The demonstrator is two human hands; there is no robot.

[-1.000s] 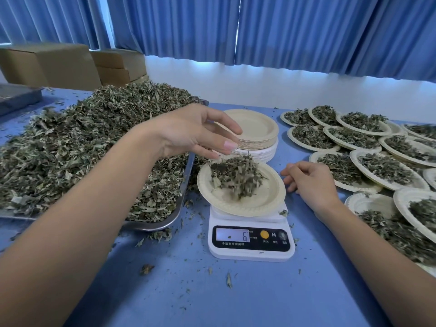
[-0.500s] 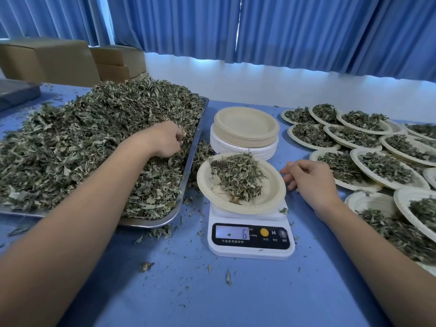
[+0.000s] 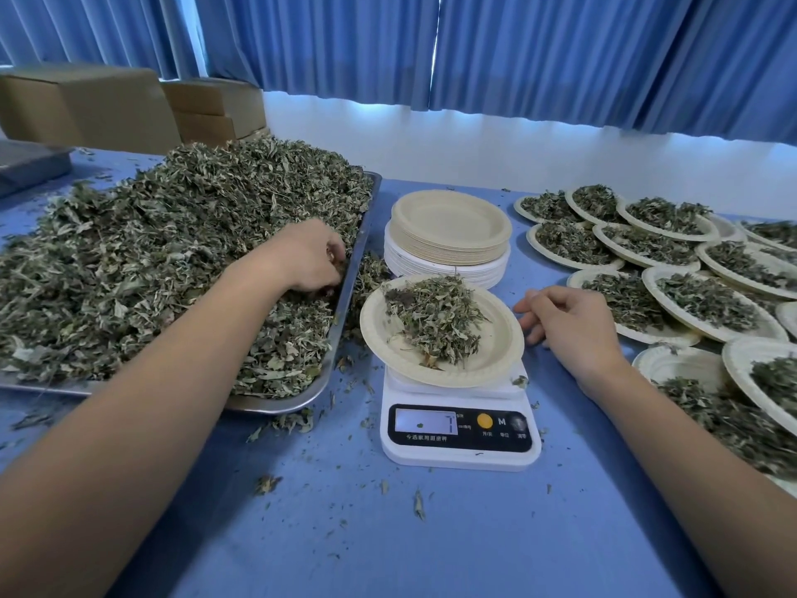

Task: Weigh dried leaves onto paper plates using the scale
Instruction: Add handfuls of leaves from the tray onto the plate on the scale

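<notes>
A white digital scale (image 3: 460, 433) stands in the middle of the blue table, its display reading 7. On it sits a paper plate (image 3: 496, 356) holding a small mound of dried leaves (image 3: 435, 317). To the left, a metal tray (image 3: 276, 403) carries a big heap of dried leaves (image 3: 151, 252). My left hand (image 3: 310, 256) is dug into that heap near the tray's right edge, its fingers curled round leaves and partly hidden. My right hand (image 3: 569, 325) rests loosely curled on the table just right of the plate, holding nothing.
A stack of empty paper plates (image 3: 448, 235) stands behind the scale. Several filled plates (image 3: 673, 269) crowd the right side of the table. Cardboard boxes (image 3: 99, 105) sit at the back left. Loose leaf bits (image 3: 267, 483) litter the blue table near the front.
My left hand moved from above the plate on the scale back into the tray's heap and dug in. The scale reading went from 6 to 7. My right hand stayed put.
</notes>
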